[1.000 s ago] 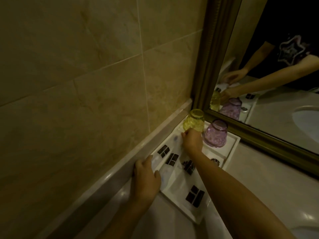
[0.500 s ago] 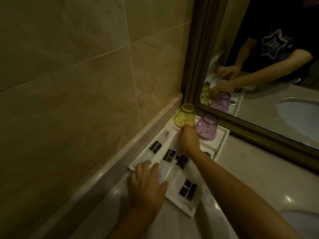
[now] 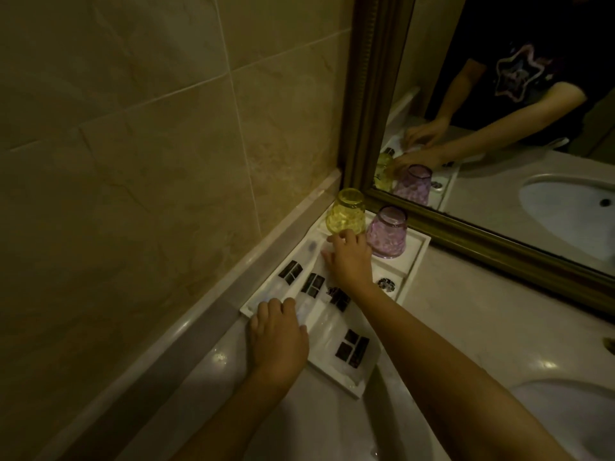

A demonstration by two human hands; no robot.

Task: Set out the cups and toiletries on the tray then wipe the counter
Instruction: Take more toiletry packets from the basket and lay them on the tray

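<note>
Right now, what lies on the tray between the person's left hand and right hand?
In the head view, clear toiletry packets with black square labels lie between the left hand and the right hand, on the white rectangular tray.

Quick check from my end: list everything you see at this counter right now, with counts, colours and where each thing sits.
tray: 1, white, on the counter in the corner by the wall and mirror
yellow cup: 1, upside down, far corner of the tray
purple cup: 1, upside down, right of the yellow cup
toiletry packets: about four, clear with black labels, lying along the tray
round dark item: 1, right edge of the tray; too small to identify
counter: 1, pale stone
sink: 1, white, lower right
mirror: 1, dark gold frame, behind the tray
wall tiles: beige, left
left hand: flat on the tray's near end
right hand: at the yellow cup's base
</note>
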